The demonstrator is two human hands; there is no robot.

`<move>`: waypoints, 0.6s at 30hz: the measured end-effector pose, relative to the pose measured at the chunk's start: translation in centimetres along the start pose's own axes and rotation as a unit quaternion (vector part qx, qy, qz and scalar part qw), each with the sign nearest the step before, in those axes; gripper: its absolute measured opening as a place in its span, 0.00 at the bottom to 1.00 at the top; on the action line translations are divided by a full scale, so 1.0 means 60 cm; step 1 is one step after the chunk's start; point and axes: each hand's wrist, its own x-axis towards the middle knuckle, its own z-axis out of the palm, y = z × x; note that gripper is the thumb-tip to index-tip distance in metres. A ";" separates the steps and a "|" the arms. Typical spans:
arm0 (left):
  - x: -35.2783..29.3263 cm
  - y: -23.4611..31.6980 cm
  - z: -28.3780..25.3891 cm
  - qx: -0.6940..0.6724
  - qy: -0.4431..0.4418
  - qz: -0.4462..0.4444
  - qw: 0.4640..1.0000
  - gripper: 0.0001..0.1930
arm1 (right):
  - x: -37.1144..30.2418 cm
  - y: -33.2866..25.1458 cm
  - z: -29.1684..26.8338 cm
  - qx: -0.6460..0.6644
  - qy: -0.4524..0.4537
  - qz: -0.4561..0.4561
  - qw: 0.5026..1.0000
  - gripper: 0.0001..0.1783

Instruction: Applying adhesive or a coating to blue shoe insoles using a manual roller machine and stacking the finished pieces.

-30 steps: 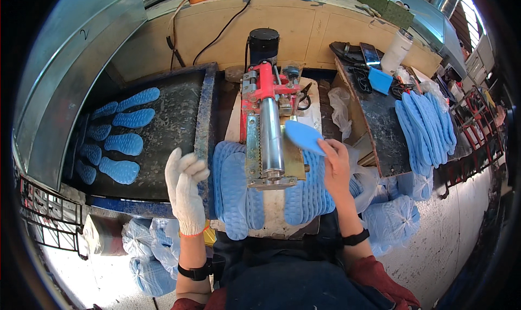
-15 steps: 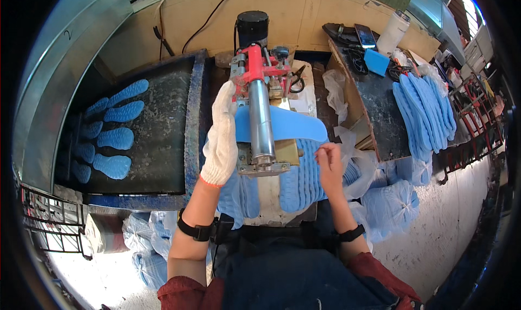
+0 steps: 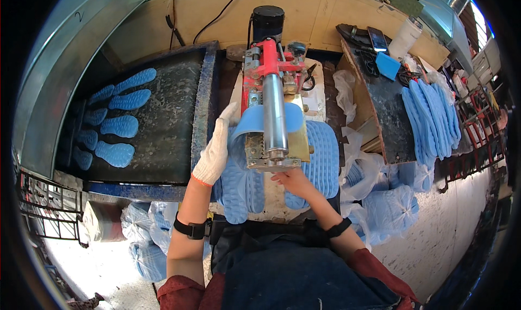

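Note:
A blue shoe sole lies under the shiny metal roller of a red-framed machine, its left end curling downward. My left hand, in a white knit glove, is open beside that curled end, fingers stretched up and away; contact with the sole cannot be made out. Just below the machine's front plate is my bare right hand, pointing left with loosely bent fingers apart and nothing visible in them. Rows of textured blue soles stand right of the machine, and more soles lean at its left.
On the left, a dark conveyor belt carries several blue soles. A side table at right holds a stack of soles, a phone and a white bottle. Plastic-bagged soles sit below it.
The sole has shifted left through the roller, and its left end now droops. My right hand has moved left and down to the front plate. My left hand has tilted its fingers away from the machine.

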 end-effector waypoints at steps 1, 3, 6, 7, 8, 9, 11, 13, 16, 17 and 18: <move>-0.006 0.000 -0.001 -0.002 0.002 0.000 1.000 0.42 | 0.012 0.002 0.018 0.018 0.006 0.007 1.000 0.12; -0.023 0.002 -0.004 -0.078 0.000 -0.029 0.997 0.41 | 0.028 0.007 0.040 0.033 0.007 0.013 0.999 0.13; -0.059 -0.006 -0.010 -0.112 0.013 -0.053 0.992 0.38 | 0.059 0.030 0.086 -0.156 0.016 -0.166 0.974 0.14; -0.066 -0.020 -0.004 -0.106 0.027 -0.041 0.993 0.38 | 0.073 0.081 0.089 -0.040 0.105 -0.190 0.975 0.17; -0.080 -0.046 0.001 -0.117 0.025 -0.066 0.991 0.36 | 0.087 0.107 0.090 0.083 0.182 -0.207 0.958 0.20; -0.107 -0.076 -0.009 -0.125 0.042 -0.096 0.987 0.33 | 0.080 0.079 0.089 -0.028 0.146 -0.242 0.959 0.24; -0.122 -0.029 0.003 -0.243 0.053 -0.190 0.950 0.30 | 0.048 0.030 0.056 -0.088 0.108 -0.242 0.960 0.31; -0.175 -0.047 -0.002 -0.174 0.122 -0.189 0.959 0.30 | 0.036 -0.003 0.060 -0.026 0.067 -0.221 0.973 0.33; -0.166 0.022 -0.005 -0.487 0.165 -0.195 0.835 0.36 | 0.021 -0.035 0.025 0.066 0.055 -0.059 0.995 0.34; -0.161 0.033 -0.016 -0.508 0.214 -0.153 0.820 0.36 | 0.011 -0.050 0.015 0.117 0.089 0.041 0.988 0.30; -0.157 0.025 -0.040 -0.470 0.276 -0.140 0.827 0.33 | 0.008 -0.053 0.004 0.165 0.124 0.142 0.968 0.27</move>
